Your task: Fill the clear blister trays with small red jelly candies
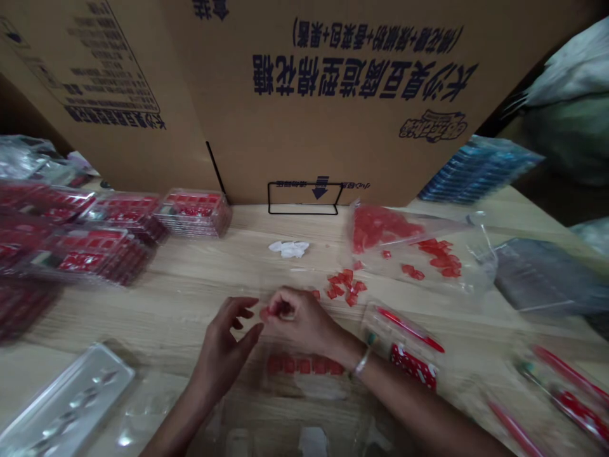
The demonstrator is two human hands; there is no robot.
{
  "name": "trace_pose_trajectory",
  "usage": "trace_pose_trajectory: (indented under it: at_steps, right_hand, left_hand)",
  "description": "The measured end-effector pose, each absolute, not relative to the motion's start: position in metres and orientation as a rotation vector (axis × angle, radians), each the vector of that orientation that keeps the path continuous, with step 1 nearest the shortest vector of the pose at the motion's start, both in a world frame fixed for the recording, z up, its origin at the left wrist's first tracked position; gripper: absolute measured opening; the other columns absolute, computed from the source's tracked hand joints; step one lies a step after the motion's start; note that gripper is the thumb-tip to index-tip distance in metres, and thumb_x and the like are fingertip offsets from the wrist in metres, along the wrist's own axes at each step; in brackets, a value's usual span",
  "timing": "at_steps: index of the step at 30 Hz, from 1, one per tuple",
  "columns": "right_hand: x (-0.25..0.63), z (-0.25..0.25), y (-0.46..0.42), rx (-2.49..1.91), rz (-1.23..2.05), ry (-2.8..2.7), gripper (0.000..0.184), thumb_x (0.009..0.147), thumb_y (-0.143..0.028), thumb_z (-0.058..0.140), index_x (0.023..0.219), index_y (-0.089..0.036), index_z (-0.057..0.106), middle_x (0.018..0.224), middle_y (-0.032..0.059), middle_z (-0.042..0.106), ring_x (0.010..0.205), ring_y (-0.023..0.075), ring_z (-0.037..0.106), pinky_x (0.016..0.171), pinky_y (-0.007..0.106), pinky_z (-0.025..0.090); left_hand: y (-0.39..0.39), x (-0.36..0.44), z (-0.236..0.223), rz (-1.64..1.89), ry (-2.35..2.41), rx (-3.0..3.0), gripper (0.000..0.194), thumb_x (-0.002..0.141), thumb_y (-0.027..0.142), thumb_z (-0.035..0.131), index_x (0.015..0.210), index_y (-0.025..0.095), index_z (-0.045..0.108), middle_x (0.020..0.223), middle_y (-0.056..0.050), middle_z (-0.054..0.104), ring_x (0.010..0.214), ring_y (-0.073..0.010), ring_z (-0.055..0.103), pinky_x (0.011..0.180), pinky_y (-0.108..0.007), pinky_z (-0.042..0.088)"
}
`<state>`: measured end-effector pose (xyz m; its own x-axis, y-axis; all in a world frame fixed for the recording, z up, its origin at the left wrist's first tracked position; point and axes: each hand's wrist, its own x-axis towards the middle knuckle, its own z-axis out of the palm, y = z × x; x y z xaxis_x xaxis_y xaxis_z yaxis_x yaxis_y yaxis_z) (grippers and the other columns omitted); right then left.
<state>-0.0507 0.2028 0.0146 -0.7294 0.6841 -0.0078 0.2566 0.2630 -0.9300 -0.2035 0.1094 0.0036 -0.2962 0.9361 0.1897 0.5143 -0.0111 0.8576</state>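
Note:
My right hand [297, 320], with a bangle on its wrist, pinches a small red piece [264, 313] at its fingertips. My left hand [221, 349] is just beside it, fingers apart and holding nothing, with the fingertips close to that piece. A scatter of loose red pieces [345, 287] lies on the wood to the right of my right hand. Below my hands is a clear plastic tray [304, 374] with a row of red pieces [302, 365] in it. Further back, a clear plastic bag [409, 251] holds more red pieces.
Stacked clear trays of red items [195, 212] fill the left of the wooden table [190, 260]. White crumpled material [288, 249] lies mid-table. Packets with red sticks [412, 346] are at right, a silvery tray [66, 406] at lower left, and a printed cardboard box [309, 95] stands behind.

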Motion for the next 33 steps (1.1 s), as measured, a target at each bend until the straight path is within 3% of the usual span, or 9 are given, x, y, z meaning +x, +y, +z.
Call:
trace_pose_trajectory:
  at_steps: [3, 5, 9, 14, 19, 22, 25, 29, 33]
  right_hand:
    - [-0.065, 0.001, 0.222, -0.683, 0.762, -2.598, 0.013, 0.084, -0.006, 0.057, 0.075, -0.016, 0.057, 0.079, 0.0027, 0.061, 0.076, 0.0144, 0.053, 0.072, 0.026, 0.040]
    - [-0.072, -0.008, 0.228, -0.589, 0.538, -2.755, 0.014, 0.086, -0.007, 0.055, 0.075, -0.015, 0.058, 0.078, 0.0036, 0.062, 0.076, 0.0153, 0.054, 0.072, 0.027, 0.040]
    - [-0.071, -0.010, 0.226, -0.606, 0.467, -2.783, 0.009, 0.088, -0.012, 0.057, 0.081, -0.015, 0.061, 0.082, 0.0038, 0.064, 0.077, 0.0151, 0.056, 0.074, 0.026, 0.042]
    - [-0.016, 0.016, 0.230, -0.874, 0.409, -2.708, 0.012, 0.089, -0.009, 0.054, 0.084, -0.016, 0.064, 0.092, 0.0063, 0.064, 0.090, 0.0167, 0.057, 0.082, 0.027, 0.043]
    - [0.037, 0.017, 0.242, -1.123, 0.257, -2.855, 0.018, 0.092, -0.011, 0.048, 0.083, -0.015, 0.063, 0.091, 0.0092, 0.064, 0.092, 0.0199, 0.057, 0.087, 0.033, 0.043]
    - [0.040, 0.016, 0.232, -1.044, 0.451, -2.720, 0.012, 0.089, -0.011, 0.051, 0.090, -0.016, 0.062, 0.095, 0.0083, 0.063, 0.094, 0.0186, 0.057, 0.085, 0.032, 0.044]
    - [0.029, 0.025, 0.210, -0.977, 0.951, -2.428, 0.014, 0.081, -0.011, 0.060, 0.092, -0.019, 0.060, 0.086, 0.0008, 0.063, 0.080, 0.0131, 0.058, 0.072, 0.024, 0.046]
    - [0.020, 0.036, 0.173, -0.961, 1.497, -2.111, 0.009, 0.076, -0.014, 0.062, 0.083, -0.019, 0.059, 0.075, -0.0036, 0.061, 0.068, 0.0097, 0.056, 0.061, 0.020, 0.044]
    - [0.024, 0.032, 0.128, -0.986, 1.747, -1.941, 0.005, 0.077, -0.018, 0.061, 0.076, -0.017, 0.057, 0.073, -0.0024, 0.061, 0.067, 0.0099, 0.056, 0.063, 0.021, 0.045]
  left_hand:
    - [0.117, -0.221, 0.000, 1.108, 2.012, 1.601, 0.028, 0.075, 0.022, 0.058, 0.102, 0.019, 0.063, 0.098, -0.007, 0.065, 0.078, -0.0186, 0.065, 0.060, -0.029, 0.052]
    - [0.123, -0.226, -0.004, 1.042, 2.000, 1.747, 0.024, 0.077, 0.020, 0.054, 0.098, 0.018, 0.066, 0.099, -0.008, 0.067, 0.083, -0.0208, 0.066, 0.067, -0.032, 0.054]
    - [0.141, -0.225, -0.011, 0.940, 1.893, 2.034, 0.021, 0.079, 0.015, 0.050, 0.089, 0.019, 0.068, 0.095, -0.008, 0.070, 0.088, -0.0215, 0.066, 0.077, -0.034, 0.053]
    - [0.158, -0.220, -0.014, 0.701, 1.812, 2.268, 0.020, 0.080, 0.013, 0.049, 0.075, 0.020, 0.067, 0.082, -0.007, 0.070, 0.077, -0.0212, 0.064, 0.070, -0.032, 0.053]
    - [0.150, -0.204, -0.007, 0.916, 1.903, 2.226, 0.017, 0.081, 0.015, 0.050, 0.079, 0.020, 0.066, 0.086, -0.008, 0.068, 0.080, -0.0231, 0.061, 0.072, -0.036, 0.051]
    - [0.141, -0.186, 0.004, 1.031, 1.796, 1.965, 0.013, 0.081, 0.019, 0.053, 0.083, 0.020, 0.066, 0.085, -0.007, 0.068, 0.078, -0.0209, 0.062, 0.071, -0.033, 0.050]
    - [0.133, -0.170, 0.014, 1.038, 1.517, 1.531, 0.016, 0.078, 0.026, 0.060, 0.090, 0.018, 0.066, 0.085, -0.006, 0.070, 0.075, -0.0180, 0.064, 0.069, -0.030, 0.050]
    - [0.115, -0.160, 0.022, 0.958, 1.221, 1.030, 0.025, 0.071, 0.040, 0.069, 0.073, 0.016, 0.063, 0.066, -0.001, 0.065, 0.061, -0.0132, 0.058, 0.059, -0.025, 0.045]
    - [0.076, -0.154, 0.028, 0.804, 1.138, 0.896, 0.031, 0.072, 0.045, 0.069, 0.065, 0.016, 0.062, 0.061, 0.001, 0.057, 0.057, -0.0099, 0.049, 0.055, -0.022, 0.039]
